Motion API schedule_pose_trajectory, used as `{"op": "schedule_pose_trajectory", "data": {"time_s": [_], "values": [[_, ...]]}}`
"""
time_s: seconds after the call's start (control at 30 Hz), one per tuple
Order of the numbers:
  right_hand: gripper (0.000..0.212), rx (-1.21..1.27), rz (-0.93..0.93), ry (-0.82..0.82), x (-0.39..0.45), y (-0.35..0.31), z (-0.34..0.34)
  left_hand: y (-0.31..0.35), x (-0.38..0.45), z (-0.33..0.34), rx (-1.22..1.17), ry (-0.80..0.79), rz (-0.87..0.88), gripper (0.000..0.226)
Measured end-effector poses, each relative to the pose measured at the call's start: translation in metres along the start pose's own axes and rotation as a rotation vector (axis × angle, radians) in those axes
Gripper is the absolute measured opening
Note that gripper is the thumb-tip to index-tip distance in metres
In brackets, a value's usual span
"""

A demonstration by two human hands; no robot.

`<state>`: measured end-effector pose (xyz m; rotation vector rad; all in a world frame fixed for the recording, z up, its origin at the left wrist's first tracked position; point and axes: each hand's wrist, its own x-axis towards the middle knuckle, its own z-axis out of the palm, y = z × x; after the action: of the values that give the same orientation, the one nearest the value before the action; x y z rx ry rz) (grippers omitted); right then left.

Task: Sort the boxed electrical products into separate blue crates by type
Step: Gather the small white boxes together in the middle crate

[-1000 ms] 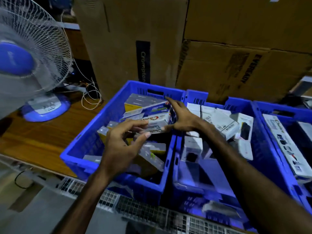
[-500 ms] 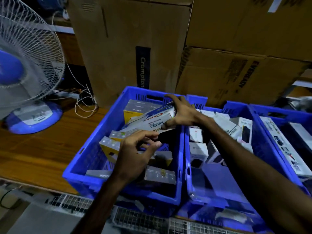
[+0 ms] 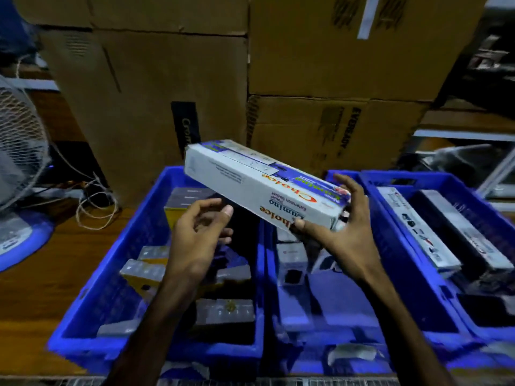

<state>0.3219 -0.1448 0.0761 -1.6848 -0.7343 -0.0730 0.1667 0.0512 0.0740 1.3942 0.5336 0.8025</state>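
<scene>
Three blue crates (image 3: pixel 156 274), stacked cartons (image 3: pixel 172 79) behind

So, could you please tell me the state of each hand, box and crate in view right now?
Long box: lifted above the crates, tilted, held at its near end.
Right hand: grips the long box.
Left hand: fingers loosely curled, holding nothing.
Left crate: partly filled with small boxes.
Middle crate: holds a few small white boxes.
Right crate: holds long boxes lying flat.
</scene>
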Motion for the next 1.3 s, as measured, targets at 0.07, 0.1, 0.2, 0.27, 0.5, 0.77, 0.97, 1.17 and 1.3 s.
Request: {"op": "schedule_pose_trajectory", "data": {"time_s": [0.07,0.1,0.2,0.27,0.5,0.77,0.97,1.17,1.3], "values": [[0.101,0.005,-0.016,0.071,-0.019,0.006,-0.015,0.007,-0.005,0.024,-0.112,-0.065,-0.100,0.019],[0.101,-0.006,-0.020,0.104,-0.027,0.008,-0.023,0.010,-0.008,0.039,-0.143,-0.096,-0.127,0.022],[0.100,-0.084,-0.055,0.195,-0.042,0.015,-0.048,0.010,-0.019,0.086,-0.203,-0.135,-0.176,0.049],[0.097,-0.166,-0.078,0.227,-0.050,0.022,-0.065,0.003,-0.032,0.120,-0.223,-0.162,-0.181,0.068],[0.090,-0.287,-0.018,0.296,-0.062,0.061,-0.158,-0.034,-0.060,0.258,-0.145,-0.156,-0.168,0.109],[0.087,-0.596,0.044,0.390,-0.024,0.129,-0.286,-0.068,-0.070,0.391,0.179,-0.343,-0.083,0.044],[0.086,-0.761,0.117,0.328,0.003,0.181,-0.333,-0.099,-0.107,0.420,0.292,-0.392,-0.078,0.014],[0.094,-0.747,0.213,0.141,0.034,0.204,-0.347,-0.105,-0.123,0.416,0.374,-0.386,0.095,0.016],[0.107,-0.791,0.346,-0.104,0.036,0.223,-0.369,-0.103,-0.127,0.411,0.417,-0.387,0.056,0.016]]}}
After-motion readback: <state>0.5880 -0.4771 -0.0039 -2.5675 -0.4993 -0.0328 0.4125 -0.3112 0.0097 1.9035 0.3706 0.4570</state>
